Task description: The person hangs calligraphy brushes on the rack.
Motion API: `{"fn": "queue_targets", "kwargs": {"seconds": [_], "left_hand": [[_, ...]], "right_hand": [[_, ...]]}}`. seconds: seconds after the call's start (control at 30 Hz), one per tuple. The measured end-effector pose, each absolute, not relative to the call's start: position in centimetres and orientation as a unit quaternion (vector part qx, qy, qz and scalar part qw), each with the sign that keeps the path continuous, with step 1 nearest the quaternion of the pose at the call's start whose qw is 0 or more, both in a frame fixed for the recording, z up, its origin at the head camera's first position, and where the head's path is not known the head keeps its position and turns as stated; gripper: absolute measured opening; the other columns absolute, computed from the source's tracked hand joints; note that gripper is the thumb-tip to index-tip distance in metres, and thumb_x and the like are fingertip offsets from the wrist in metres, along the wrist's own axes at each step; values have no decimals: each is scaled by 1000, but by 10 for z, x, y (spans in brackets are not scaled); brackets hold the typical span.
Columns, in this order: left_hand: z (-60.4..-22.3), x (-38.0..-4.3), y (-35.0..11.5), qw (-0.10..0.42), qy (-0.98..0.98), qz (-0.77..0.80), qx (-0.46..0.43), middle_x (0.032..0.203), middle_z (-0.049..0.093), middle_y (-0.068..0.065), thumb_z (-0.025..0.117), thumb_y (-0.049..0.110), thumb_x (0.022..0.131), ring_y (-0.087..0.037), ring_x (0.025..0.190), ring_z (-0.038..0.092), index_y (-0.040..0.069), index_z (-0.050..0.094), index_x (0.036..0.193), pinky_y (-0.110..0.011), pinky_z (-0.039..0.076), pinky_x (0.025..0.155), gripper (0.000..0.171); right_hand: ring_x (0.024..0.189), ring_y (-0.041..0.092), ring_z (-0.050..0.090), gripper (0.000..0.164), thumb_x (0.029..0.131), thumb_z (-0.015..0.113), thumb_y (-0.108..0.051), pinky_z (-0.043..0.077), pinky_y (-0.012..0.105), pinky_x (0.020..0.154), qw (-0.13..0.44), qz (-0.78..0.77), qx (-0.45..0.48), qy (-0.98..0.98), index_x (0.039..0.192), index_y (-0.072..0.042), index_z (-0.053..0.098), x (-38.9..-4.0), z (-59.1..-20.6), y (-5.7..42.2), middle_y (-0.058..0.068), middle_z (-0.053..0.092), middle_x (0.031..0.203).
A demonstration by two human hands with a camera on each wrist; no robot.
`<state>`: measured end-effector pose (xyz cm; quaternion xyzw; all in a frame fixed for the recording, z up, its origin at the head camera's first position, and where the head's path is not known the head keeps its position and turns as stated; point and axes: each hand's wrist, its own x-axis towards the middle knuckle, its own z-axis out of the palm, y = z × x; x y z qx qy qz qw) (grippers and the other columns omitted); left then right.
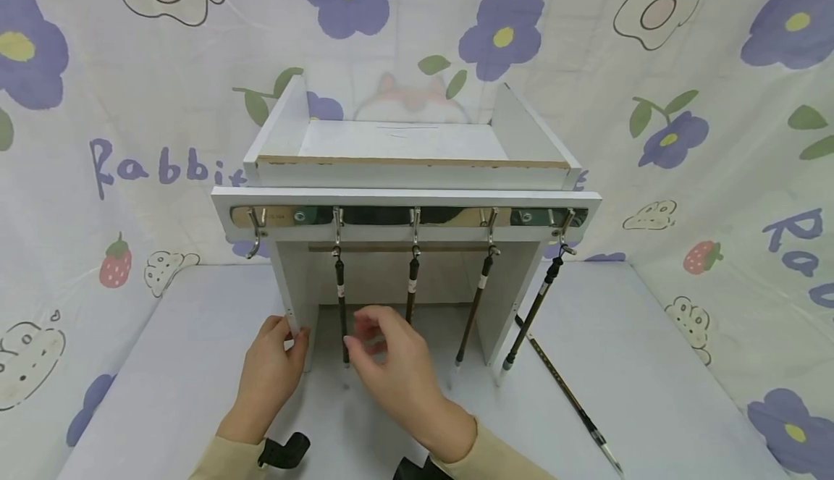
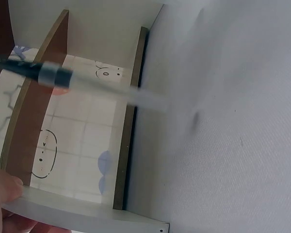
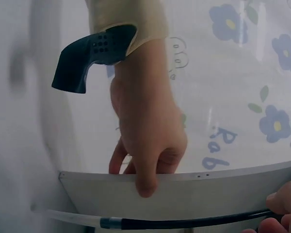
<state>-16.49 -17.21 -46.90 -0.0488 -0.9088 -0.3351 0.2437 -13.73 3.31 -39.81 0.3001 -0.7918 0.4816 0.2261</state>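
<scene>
My left hand (image 1: pixel 270 364) grips the front edge of the white shelf's left side panel (image 1: pixel 293 284), its thumb on the inner face in the right wrist view. A dark calligraphy brush (image 1: pixel 342 306) with a pale tip hangs from the second hook from the left; it looks blurred in the left wrist view. Close beside it, my right hand (image 1: pixel 397 368) is loosely bent, with thumb and forefinger apart and the thumb tip right at the handle. Behind that hand hangs another brush (image 1: pixel 413 288), its lower part hidden. Two more brushes, a middle-right brush (image 1: pixel 478 299) and a far-right brush (image 1: pixel 534 310), hang further along.
A metal hook rail (image 1: pixel 391 215) runs along the shelf's front, with a bare hook (image 1: pixel 256 234) at its left end. One loose brush (image 1: pixel 567 389) lies on the white table (image 1: pixel 664 386) to the right. Patterned cloth (image 1: pixel 586 103) covers the back and sides.
</scene>
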Motion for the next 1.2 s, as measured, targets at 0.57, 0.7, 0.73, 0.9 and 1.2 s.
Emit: {"fn": "queue_targets", "kwargs": {"seconds": [0.57, 0.7, 0.73, 0.9, 1.2], "left_hand": [[-467, -160, -178, 227, -911, -342, -36, 100, 58, -13, 62, 13, 94, -33, 89, 66, -6, 64, 98, -47, 57, 69, 19], [-466, -159, -178, 228, -910, -343, -42, 100, 58, -13, 61, 12, 95, -33, 90, 66, -5, 63, 98, -45, 57, 69, 18], [-465, -159, -178, 230, -910, -343, -44, 100, 58, -13, 62, 12, 95, -33, 89, 66, -5, 63, 97, -45, 57, 69, 17], [-464, -159, -177, 233, -910, -338, -45, 100, 58, -13, 62, 12, 94, -33, 88, 66, -5, 64, 97, -45, 57, 68, 17], [-469, -165, -175, 225, -912, -341, -44, 100, 58, -12, 62, 14, 94, -30, 91, 65, -4, 64, 99, -43, 57, 69, 19]], "right_hand": [[87, 13, 62, 32, 85, 76, -10, 55, 22, 68, 251, 456, 357, -776, 114, -12, 62, -123, -393, 81, -2, 65, 99], [85, 14, 62, 34, 83, 77, -8, 55, 24, 69, 239, 447, 370, -779, 114, -10, 63, -123, -400, 101, 0, 65, 100], [85, 14, 62, 35, 82, 77, -8, 55, 24, 69, 237, 444, 373, -780, 114, -10, 63, -123, -402, 106, 0, 65, 101], [83, 14, 63, 37, 80, 78, -6, 54, 22, 70, 237, 431, 377, -785, 114, -11, 63, -124, -415, 133, -1, 66, 101], [82, 8, 61, 35, 82, 79, -11, 52, 18, 72, 203, 397, 317, -837, 112, -19, 64, -122, -441, 186, -9, 64, 98]]}}
